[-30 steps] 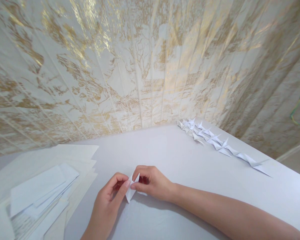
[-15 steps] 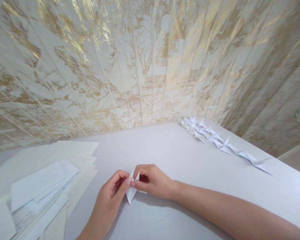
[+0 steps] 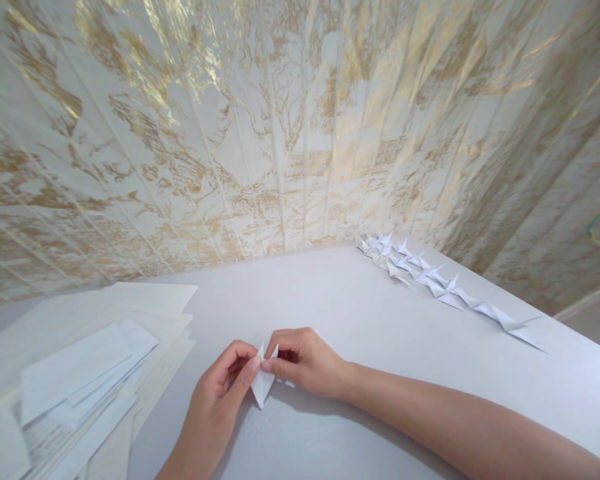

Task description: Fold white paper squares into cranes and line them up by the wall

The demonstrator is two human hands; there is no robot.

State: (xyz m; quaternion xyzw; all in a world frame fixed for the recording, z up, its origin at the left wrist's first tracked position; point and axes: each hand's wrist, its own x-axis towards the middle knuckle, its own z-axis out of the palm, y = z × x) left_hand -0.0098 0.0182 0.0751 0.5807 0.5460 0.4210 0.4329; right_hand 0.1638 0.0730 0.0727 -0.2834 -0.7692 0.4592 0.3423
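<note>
A small folded white paper piece (image 3: 263,388) is held between both hands just above the white table, its single point facing down toward me and two narrow tips rising at the top. My left hand (image 3: 219,390) pinches its left side between thumb and index finger. From the right, my right hand (image 3: 303,363) pinches the upper part, thumb against the near face. The fingers cover part of the folds. At the far right, several folded paper cranes (image 3: 445,285) lie in rows along the table's edge.
To the left, large cream sheets (image 3: 163,300) are spread on the white table (image 3: 300,293), with smaller white paper pieces (image 3: 80,367) and some printed paper on top. A white curtain with gold patterns (image 3: 260,133) hangs behind the table and on the right.
Both hands keep nearly the same pinch on the folded paper. The paper has tilted very slightly, its lower point shifting a little to the right.
</note>
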